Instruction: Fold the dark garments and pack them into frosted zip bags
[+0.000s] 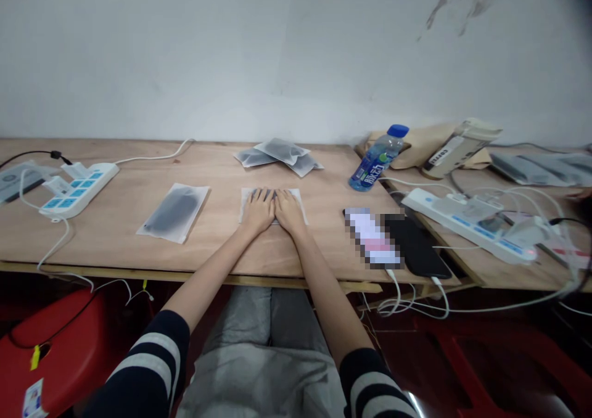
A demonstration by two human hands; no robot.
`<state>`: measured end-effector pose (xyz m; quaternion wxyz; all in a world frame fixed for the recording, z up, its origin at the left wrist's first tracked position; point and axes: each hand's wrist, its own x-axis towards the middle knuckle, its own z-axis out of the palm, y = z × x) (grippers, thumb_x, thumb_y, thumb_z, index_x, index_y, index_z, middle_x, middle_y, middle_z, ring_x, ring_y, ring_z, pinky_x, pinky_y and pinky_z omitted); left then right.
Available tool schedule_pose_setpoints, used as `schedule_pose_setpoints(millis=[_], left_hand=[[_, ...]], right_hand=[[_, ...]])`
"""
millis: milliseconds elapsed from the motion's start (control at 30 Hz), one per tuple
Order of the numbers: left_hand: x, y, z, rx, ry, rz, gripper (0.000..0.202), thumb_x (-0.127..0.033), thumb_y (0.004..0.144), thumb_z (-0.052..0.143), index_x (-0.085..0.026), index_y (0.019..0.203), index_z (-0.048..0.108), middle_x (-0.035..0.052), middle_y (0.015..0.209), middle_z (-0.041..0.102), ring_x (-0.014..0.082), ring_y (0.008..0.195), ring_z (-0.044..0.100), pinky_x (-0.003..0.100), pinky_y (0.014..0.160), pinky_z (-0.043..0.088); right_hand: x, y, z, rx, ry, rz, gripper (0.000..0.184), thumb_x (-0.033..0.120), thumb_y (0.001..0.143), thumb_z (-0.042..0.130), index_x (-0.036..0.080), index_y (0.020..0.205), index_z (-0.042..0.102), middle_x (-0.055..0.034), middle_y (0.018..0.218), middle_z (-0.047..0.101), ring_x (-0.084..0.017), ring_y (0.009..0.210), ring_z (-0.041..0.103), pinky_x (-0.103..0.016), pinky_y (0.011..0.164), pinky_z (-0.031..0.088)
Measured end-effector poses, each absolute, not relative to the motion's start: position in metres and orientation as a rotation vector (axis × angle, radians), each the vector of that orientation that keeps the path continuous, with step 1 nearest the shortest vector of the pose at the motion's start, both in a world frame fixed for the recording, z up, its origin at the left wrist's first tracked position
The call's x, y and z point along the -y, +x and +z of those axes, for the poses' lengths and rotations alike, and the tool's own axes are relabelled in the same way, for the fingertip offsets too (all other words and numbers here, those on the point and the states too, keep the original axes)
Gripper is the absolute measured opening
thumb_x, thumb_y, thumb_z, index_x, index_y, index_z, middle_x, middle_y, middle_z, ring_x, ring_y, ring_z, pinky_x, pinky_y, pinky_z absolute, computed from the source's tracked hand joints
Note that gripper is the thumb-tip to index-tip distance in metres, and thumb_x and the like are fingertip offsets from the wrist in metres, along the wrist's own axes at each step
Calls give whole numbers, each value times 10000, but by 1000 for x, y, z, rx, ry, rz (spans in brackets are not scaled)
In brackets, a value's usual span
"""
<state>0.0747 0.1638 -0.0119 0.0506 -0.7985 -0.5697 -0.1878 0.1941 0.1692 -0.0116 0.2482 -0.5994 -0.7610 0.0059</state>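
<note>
Both my hands lie flat, side by side, on a frosted plastic bag [300, 200] in the middle of the wooden table. My left hand [259, 211] covers the bag's left part with fingers stretched out. Beside it, my right hand [287, 209] rests on the right part, fingers also extended. Something dark shows between the hands, mostly hidden. To the left lies another frosted bag [174, 213] with a dark flat item inside. Several similar bags [280, 153] are piled near the wall, beyond my hands.
A blue-capped bottle [378, 159] stands tilted in view at the right. Two phones, one lit [372, 236] and one black [419, 245], lie plugged into cables. White power strips sit left [81, 190] and right [472, 224]. A coffee pouch [456, 148] stands behind; a red stool [60, 344] is below.
</note>
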Motion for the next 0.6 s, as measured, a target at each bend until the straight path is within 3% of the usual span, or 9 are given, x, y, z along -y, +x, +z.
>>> schedule_pose_setpoints(millis=[600], left_hand=[[-162, 74, -10, 1747, -2444, -581, 499, -309, 995, 246, -196, 1441, 436, 62, 1522, 410, 246, 1402, 358, 437, 1170, 252]], right_hand=[[-169, 194, -9, 2079, -1637, 59, 502, 205, 975, 227, 65, 1365, 511, -152, 1402, 539, -254, 1332, 424, -389, 1103, 304]])
